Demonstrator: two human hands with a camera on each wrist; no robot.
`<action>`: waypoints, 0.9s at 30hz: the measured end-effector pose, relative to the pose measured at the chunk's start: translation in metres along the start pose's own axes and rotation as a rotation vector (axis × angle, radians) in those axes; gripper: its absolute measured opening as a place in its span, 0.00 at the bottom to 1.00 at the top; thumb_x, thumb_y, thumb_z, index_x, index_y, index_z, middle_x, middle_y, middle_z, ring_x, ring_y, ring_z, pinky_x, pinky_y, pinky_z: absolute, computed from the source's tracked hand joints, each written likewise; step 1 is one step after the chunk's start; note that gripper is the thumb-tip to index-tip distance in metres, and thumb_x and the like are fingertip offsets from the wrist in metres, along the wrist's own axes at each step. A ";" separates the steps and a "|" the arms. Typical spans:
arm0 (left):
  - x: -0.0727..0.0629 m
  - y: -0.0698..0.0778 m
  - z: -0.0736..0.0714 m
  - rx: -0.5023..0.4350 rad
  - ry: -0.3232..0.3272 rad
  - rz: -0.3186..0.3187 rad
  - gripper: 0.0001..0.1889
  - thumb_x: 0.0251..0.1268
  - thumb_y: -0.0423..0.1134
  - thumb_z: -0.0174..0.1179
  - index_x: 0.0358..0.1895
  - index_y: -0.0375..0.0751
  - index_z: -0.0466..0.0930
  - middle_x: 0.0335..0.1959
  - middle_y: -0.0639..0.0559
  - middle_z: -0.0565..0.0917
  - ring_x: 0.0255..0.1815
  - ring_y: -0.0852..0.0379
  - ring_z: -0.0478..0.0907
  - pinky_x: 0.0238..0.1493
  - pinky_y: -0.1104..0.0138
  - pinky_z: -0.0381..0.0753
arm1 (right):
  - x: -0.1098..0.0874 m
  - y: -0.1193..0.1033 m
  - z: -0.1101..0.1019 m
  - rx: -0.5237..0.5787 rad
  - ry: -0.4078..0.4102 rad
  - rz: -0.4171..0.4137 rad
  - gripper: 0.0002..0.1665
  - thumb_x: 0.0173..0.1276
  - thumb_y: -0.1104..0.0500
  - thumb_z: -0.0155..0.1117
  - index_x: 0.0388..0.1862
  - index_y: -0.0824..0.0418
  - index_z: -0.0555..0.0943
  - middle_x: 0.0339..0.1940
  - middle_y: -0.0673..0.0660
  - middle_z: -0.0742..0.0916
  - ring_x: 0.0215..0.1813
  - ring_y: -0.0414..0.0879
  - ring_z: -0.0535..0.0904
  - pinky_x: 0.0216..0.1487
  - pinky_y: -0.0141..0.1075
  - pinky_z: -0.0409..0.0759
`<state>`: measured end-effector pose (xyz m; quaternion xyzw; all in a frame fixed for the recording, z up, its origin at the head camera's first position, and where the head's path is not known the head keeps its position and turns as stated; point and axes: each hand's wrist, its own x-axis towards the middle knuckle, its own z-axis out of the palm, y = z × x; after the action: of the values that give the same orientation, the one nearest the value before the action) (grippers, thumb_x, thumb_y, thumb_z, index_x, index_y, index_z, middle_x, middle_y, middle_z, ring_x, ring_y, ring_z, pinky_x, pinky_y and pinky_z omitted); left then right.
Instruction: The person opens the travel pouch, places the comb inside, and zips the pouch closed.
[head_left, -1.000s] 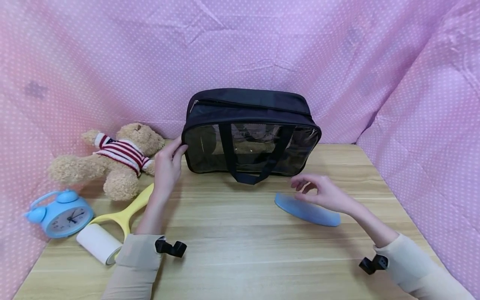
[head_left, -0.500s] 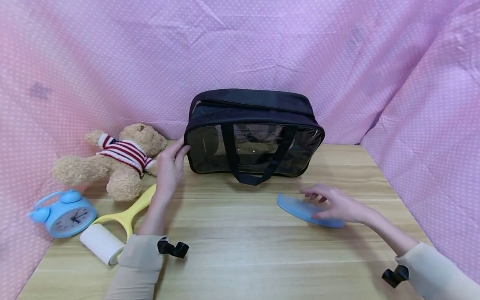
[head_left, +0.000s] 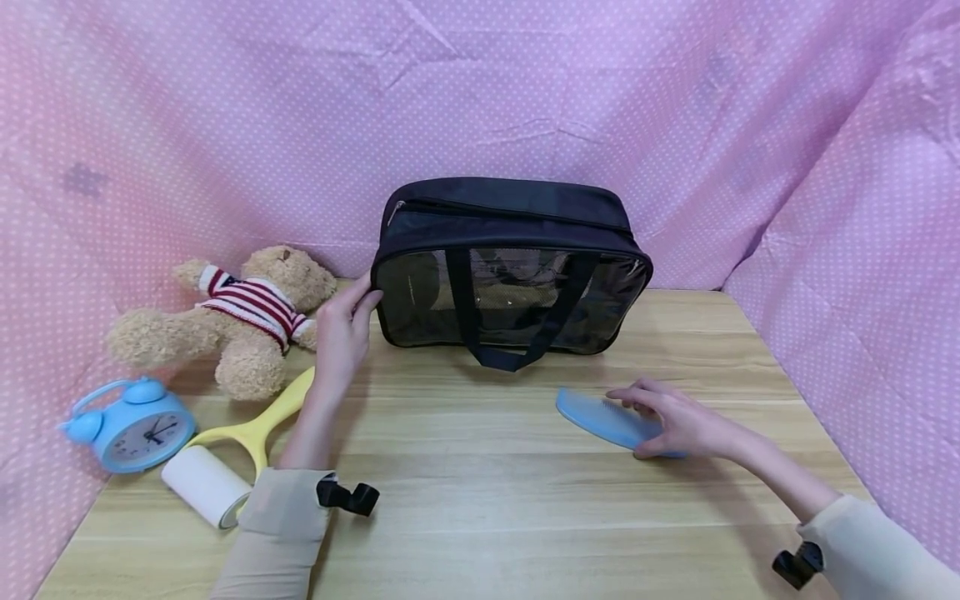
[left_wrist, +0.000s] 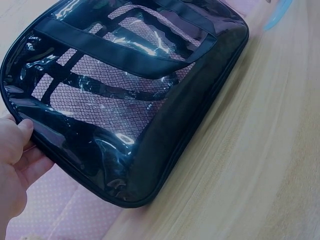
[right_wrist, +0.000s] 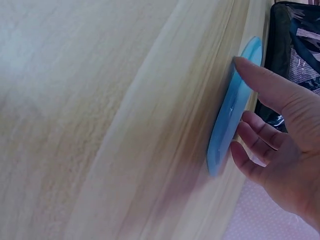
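A black bag point(head_left: 510, 287) with see-through panels stands at the back middle, its strap handle hanging down in front. My left hand point(head_left: 341, 333) pinches the bag's left edge, thumb on the front side in the left wrist view and fingers behind. On the table to the right lies a light blue comb point(head_left: 600, 418). My right hand point(head_left: 678, 423) holds the comb across its width. In the right wrist view the thumb point(right_wrist: 257, 77) is at one long edge and the curled fingers point(right_wrist: 252, 142) are at the other.
At the left a teddy bear point(head_left: 255, 308) in a striped sweater lies against the pink dotted cloth point(head_left: 525, 92). Nearer stand a blue alarm clock point(head_left: 138, 429) and a lint roller with a yellow handle point(head_left: 277, 408), partly behind the left forearm. All rest on a wooden table point(head_left: 480, 500).
My right hand has moved right and down along the comb, from hovering over it to holding it. The left hand stays on the bag; the whole view has shifted slightly.
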<state>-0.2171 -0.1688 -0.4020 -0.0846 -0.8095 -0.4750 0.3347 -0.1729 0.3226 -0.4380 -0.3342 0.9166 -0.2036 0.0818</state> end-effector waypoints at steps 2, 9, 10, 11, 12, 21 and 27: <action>0.000 0.000 0.000 0.001 -0.001 -0.001 0.16 0.74 0.31 0.60 0.61 0.40 0.85 0.59 0.43 0.87 0.60 0.49 0.84 0.62 0.77 0.74 | -0.001 0.000 0.000 -0.013 0.000 0.015 0.46 0.48 0.51 0.87 0.68 0.54 0.79 0.49 0.48 0.82 0.46 0.39 0.77 0.44 0.33 0.78; 0.001 0.003 0.000 -0.001 -0.006 0.000 0.16 0.73 0.32 0.60 0.61 0.40 0.85 0.58 0.42 0.87 0.59 0.49 0.84 0.61 0.79 0.74 | -0.004 0.003 -0.001 -0.015 0.048 -0.017 0.39 0.48 0.50 0.87 0.61 0.55 0.83 0.42 0.46 0.84 0.43 0.37 0.77 0.41 0.31 0.77; 0.001 0.003 -0.001 -0.002 -0.008 0.001 0.16 0.73 0.31 0.60 0.61 0.39 0.85 0.58 0.42 0.87 0.59 0.48 0.84 0.61 0.80 0.73 | -0.004 0.004 -0.001 -0.011 0.053 -0.024 0.39 0.48 0.50 0.86 0.60 0.56 0.84 0.42 0.46 0.84 0.42 0.37 0.77 0.40 0.31 0.77; 0.002 0.003 -0.001 -0.004 -0.012 -0.003 0.16 0.73 0.32 0.60 0.61 0.39 0.85 0.58 0.42 0.87 0.58 0.48 0.85 0.60 0.81 0.73 | -0.004 0.004 -0.001 -0.008 0.058 -0.029 0.38 0.48 0.49 0.86 0.60 0.56 0.84 0.42 0.46 0.84 0.42 0.37 0.76 0.40 0.31 0.76; 0.002 0.004 -0.002 -0.001 -0.015 -0.009 0.16 0.73 0.32 0.61 0.61 0.39 0.85 0.58 0.41 0.88 0.58 0.47 0.85 0.58 0.82 0.73 | -0.004 0.005 -0.001 -0.007 0.063 -0.033 0.38 0.48 0.49 0.86 0.59 0.55 0.84 0.42 0.46 0.84 0.42 0.37 0.76 0.39 0.31 0.76; 0.006 0.008 -0.007 -0.036 -0.077 -0.106 0.16 0.72 0.30 0.62 0.60 0.37 0.85 0.53 0.38 0.89 0.53 0.45 0.87 0.47 0.88 0.75 | -0.007 0.006 0.003 -0.032 0.058 0.033 0.37 0.46 0.49 0.85 0.58 0.51 0.84 0.40 0.43 0.81 0.42 0.34 0.74 0.40 0.29 0.74; 0.017 0.018 -0.013 -0.088 -0.101 -0.137 0.21 0.73 0.37 0.64 0.67 0.42 0.80 0.57 0.40 0.86 0.55 0.47 0.84 0.49 0.85 0.78 | -0.007 0.003 0.003 -0.056 0.053 0.029 0.37 0.45 0.50 0.84 0.58 0.52 0.84 0.42 0.46 0.82 0.41 0.35 0.74 0.39 0.28 0.73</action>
<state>-0.2154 -0.1731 -0.3742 -0.0674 -0.8076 -0.5269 0.2561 -0.1691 0.3284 -0.4419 -0.3175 0.9285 -0.1855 0.0513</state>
